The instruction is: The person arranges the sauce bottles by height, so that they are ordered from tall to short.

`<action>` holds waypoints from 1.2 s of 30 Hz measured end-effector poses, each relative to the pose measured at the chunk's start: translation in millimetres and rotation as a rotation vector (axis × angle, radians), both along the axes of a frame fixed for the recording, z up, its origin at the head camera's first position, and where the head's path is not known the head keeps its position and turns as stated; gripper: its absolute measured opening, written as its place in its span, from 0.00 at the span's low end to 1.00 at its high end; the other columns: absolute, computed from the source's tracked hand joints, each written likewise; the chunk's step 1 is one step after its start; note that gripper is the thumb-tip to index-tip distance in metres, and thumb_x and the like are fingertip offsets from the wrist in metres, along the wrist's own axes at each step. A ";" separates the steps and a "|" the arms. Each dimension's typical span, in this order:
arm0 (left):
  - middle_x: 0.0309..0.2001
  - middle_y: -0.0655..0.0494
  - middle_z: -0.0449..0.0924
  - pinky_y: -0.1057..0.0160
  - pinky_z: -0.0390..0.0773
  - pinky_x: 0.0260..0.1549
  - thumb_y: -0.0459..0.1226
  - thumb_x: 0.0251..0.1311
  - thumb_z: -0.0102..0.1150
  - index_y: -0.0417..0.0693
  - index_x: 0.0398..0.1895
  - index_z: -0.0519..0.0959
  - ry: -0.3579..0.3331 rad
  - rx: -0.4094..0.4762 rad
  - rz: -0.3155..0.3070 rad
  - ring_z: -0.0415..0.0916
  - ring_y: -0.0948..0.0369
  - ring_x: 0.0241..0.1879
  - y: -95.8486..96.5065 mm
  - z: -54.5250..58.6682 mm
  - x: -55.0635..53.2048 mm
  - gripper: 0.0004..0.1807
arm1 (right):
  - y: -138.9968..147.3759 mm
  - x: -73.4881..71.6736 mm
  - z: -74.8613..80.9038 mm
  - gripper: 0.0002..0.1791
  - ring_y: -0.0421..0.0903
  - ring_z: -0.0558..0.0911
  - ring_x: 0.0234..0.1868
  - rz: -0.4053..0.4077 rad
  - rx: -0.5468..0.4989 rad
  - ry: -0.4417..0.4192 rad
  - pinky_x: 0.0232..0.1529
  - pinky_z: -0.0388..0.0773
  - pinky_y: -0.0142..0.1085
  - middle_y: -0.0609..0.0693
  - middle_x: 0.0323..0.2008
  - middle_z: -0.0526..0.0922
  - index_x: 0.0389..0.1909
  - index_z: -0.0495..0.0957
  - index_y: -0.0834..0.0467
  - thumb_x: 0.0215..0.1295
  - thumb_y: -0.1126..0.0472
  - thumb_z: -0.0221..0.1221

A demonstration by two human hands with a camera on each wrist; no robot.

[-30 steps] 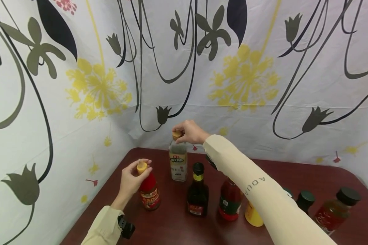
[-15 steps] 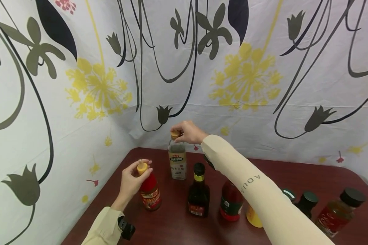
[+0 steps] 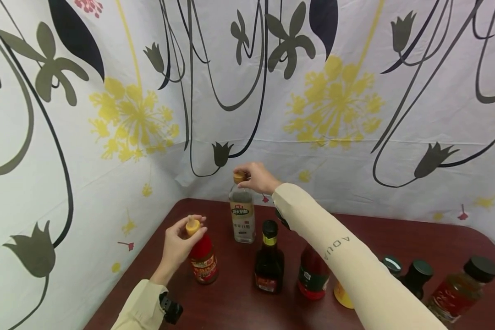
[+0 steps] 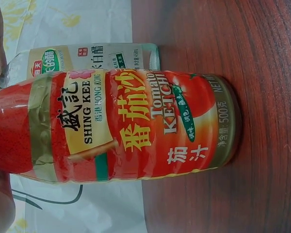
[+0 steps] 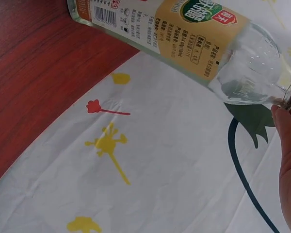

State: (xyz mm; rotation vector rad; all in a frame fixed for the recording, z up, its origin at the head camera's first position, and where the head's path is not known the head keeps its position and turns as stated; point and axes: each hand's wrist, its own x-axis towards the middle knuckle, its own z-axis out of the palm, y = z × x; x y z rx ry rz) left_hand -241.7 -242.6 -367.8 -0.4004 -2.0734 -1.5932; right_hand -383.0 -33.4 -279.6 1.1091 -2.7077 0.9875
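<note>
With curled left hand (image 3: 180, 240), gripping red ketchup bottle (image 3: 205, 263) at its capped neck, near left; with right hand (image 3: 259, 178), pinching clear vinegar bottle (image 3: 243, 222) by its cap, farther back. Note dark bottle (image 3: 269, 270) right of both, on tabletop (image 3: 233, 305).

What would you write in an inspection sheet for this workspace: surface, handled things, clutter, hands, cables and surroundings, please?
Surface: reddish-brown table, wood grain visible.
Job's things: ketchup bottle and clear vinegar bottle; whether either is lifted, cannot tell.
Clutter: dark bottle, red bottle, yellow container, three dark-capped containers; some partly hidden by the right sleeve.
Grippers: left hand grips the ketchup bottle near its yellow cap; right hand holds the vinegar bottle's top.
Cables: nothing seen.
Surroundings: white cloth with plant prints behind and at left.
</note>
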 end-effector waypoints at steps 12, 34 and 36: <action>0.40 0.40 0.78 0.72 0.75 0.34 0.26 0.48 0.61 0.32 0.39 0.76 0.024 0.001 0.011 0.77 0.57 0.38 8.0 -2.0 1.0 0.13 | 15.8 7.1 10.6 0.31 0.53 0.69 0.55 0.013 0.152 -0.042 0.52 0.68 0.40 0.56 0.58 0.67 0.62 0.61 0.60 0.58 0.60 0.58; 0.38 0.49 0.80 0.73 0.74 0.29 0.31 0.49 0.63 0.40 0.37 0.78 0.088 -0.010 0.017 0.76 0.63 0.35 -5.6 -25.1 -16.1 0.10 | 62.3 42.1 94.0 0.22 0.51 0.74 0.51 -0.005 0.154 0.076 0.49 0.70 0.38 0.58 0.53 0.72 0.55 0.69 0.61 0.59 0.60 0.57; 0.38 0.50 0.80 0.74 0.74 0.28 0.30 0.49 0.62 0.41 0.37 0.78 0.133 0.012 -0.017 0.76 0.62 0.35 -11.3 -33.8 -22.9 0.10 | 64.7 47.6 98.5 0.22 0.50 0.75 0.49 0.005 0.160 0.094 0.48 0.71 0.37 0.57 0.52 0.73 0.54 0.70 0.61 0.59 0.60 0.57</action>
